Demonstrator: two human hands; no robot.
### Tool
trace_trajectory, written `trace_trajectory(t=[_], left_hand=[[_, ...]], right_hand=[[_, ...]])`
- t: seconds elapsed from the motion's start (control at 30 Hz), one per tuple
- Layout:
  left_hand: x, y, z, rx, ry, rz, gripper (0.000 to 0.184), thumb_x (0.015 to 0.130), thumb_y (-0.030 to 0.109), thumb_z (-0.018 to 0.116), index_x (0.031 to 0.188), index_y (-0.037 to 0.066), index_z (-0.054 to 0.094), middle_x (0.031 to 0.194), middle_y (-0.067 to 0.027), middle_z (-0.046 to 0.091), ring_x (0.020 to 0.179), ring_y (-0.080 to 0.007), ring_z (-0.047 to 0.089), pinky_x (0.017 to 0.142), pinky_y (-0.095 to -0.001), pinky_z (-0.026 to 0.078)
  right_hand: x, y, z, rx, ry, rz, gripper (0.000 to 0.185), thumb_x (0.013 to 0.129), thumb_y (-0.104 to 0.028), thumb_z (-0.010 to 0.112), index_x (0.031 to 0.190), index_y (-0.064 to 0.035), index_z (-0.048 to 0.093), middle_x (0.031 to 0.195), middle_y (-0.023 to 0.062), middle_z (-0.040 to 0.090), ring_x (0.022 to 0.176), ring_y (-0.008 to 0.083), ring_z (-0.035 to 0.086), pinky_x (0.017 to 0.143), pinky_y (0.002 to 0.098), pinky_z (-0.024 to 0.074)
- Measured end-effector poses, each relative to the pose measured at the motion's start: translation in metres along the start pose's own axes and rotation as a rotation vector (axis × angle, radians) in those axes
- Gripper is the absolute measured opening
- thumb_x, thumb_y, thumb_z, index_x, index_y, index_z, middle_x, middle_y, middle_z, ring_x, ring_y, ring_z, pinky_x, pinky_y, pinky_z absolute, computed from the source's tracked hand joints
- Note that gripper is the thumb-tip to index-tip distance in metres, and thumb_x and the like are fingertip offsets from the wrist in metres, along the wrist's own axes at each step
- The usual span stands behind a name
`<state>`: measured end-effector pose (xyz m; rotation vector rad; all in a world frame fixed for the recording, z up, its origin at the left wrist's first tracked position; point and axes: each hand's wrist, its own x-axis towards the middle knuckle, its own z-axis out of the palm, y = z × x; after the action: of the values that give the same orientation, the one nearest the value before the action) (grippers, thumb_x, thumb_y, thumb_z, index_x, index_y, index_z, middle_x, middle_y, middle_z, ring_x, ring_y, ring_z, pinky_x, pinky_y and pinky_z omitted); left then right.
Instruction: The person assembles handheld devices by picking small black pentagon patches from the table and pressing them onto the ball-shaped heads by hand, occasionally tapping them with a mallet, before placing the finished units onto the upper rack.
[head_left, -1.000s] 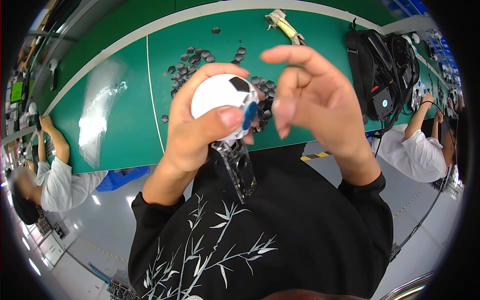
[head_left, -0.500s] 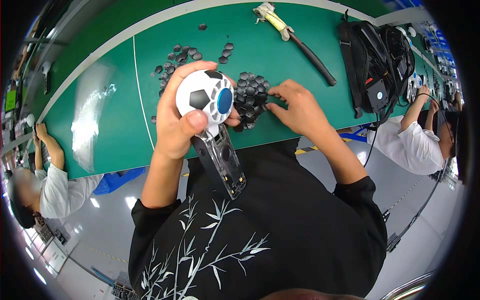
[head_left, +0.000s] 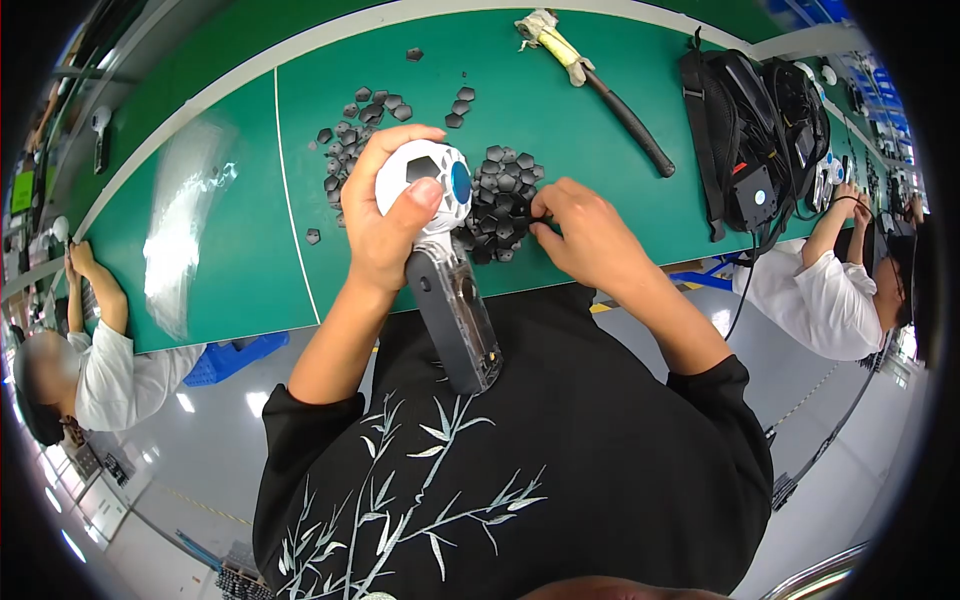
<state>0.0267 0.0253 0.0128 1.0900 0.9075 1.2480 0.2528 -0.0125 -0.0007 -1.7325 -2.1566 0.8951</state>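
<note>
My left hand is wrapped round the ball-shaped head of a white-and-black device, its thumb on a black pentagon patch. A blue disc shows on the head's right side, and the dark handle with a clear cover hangs down over my lap. At the right edge of a pile of black pentagon pieces, my right hand has its thumb and fingertips pinched round a small black piece, partly hidden by the fingers. More black pentagons lie scattered behind and left of the device.
A black-handled tool with a wrapped yellow end lies at the back of the green table. A black backpack with cables stands at the right. Co-workers in white sit at the left and right.
Compared with one second ago, my right hand has gone from raised beside the device down to the pile. Since the middle frame, the device has turned in my left hand and my right fingertips have closed.
</note>
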Motion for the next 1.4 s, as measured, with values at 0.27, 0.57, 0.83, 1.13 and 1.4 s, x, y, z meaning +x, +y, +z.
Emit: trace_trajectory(t=[0.27, 0.57, 0.83, 1.13, 1.4], left_hand=[[-0.003, 0.004, 0.021, -0.128, 0.025, -0.08, 0.038, 0.086, 0.023, 0.059, 0.118, 0.004, 0.058, 0.092, -0.0097, 0.064, 0.076, -0.0152, 0.058, 0.067, -0.0251, 0.047], [-0.005, 0.016, 0.039, -0.253, 0.082, -0.297, 0.048, 0.096, 0.038, 0.044, 0.123, -0.002, 0.05, 0.091, -0.0184, 0.063, 0.062, -0.0191, 0.062, 0.048, -0.0272, 0.053], [-0.007, -0.004, 0.02, -0.432, -0.057, -0.384, 0.043, 0.097, 0.037, 0.049, 0.117, 0.0, 0.053, 0.085, -0.0131, 0.063, 0.066, -0.0147, 0.061, 0.048, -0.0233, 0.047], [-0.006, 0.002, 0.018, -0.46, -0.029, -0.537, 0.041, 0.096, 0.042, 0.051, 0.1, 0.002, 0.057, 0.078, -0.01, 0.061, 0.06, -0.0117, 0.056, 0.042, -0.0219, 0.04], [-0.01, 0.016, 0.027, -0.217, 0.055, -0.571, 0.047, 0.094, 0.049, 0.052, 0.097, 0.002, 0.055, 0.074, -0.012, 0.059, 0.048, -0.0129, 0.051, 0.034, -0.0221, 0.038]], right_hand=[[0.01, -0.026, -0.053, 0.571, -0.04, 0.049, 0.02, 0.081, 0.006, 0.067, 0.1, 0.0006, 0.068, 0.08, 0.0058, 0.062, 0.068, 0.0127, 0.055, 0.061, 0.0254, 0.0459], [0.023, -0.063, -0.071, 1.187, -0.156, 0.007, 0.016, 0.081, 0.008, 0.067, 0.098, 0.0055, 0.067, 0.082, 0.0068, 0.062, 0.071, 0.0111, 0.054, 0.063, 0.0209, 0.0475], [0.029, -0.063, -0.063, 1.347, -0.12, -0.123, 0.021, 0.083, 0.011, 0.064, 0.103, 0.0063, 0.066, 0.092, 0.0101, 0.062, 0.072, 0.0119, 0.055, 0.065, 0.021, 0.0488], [0.03, -0.057, -0.051, 1.067, -0.009, -0.17, 0.022, 0.083, 0.011, 0.064, 0.104, 0.0047, 0.068, 0.091, 0.0083, 0.062, 0.072, 0.0107, 0.054, 0.064, 0.0192, 0.0455], [0.032, -0.061, -0.053, 0.724, 0.03, -0.284, 0.018, 0.083, 0.008, 0.067, 0.098, 0.0015, 0.071, 0.086, 0.0048, 0.06, 0.07, 0.0084, 0.053, 0.062, 0.0175, 0.0422]])
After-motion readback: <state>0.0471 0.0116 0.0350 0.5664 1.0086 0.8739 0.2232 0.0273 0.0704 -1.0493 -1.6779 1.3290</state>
